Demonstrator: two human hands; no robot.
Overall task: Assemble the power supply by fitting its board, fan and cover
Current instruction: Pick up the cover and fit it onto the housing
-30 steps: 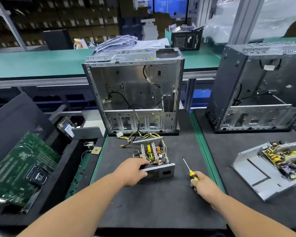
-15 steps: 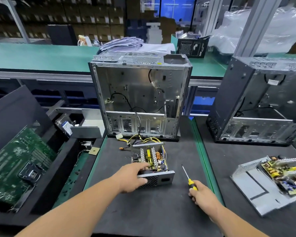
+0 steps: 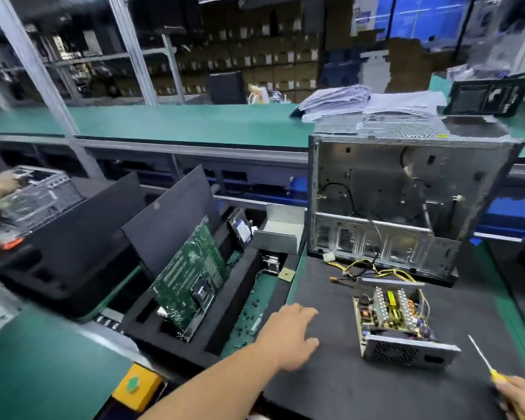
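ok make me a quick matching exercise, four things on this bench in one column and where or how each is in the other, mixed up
1. left hand
2. screwdriver
3. power supply
4. green motherboard

A. leaning in the black foam tray
B. open-topped on the black mat
C. open above the mat, holding nothing
D. gripped by the right hand

Pairs: 1-C, 2-D, 3-B, 4-A

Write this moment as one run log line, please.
left hand: open, off supply, over mat | right hand: holds screwdriver | supply: on mat, no cover
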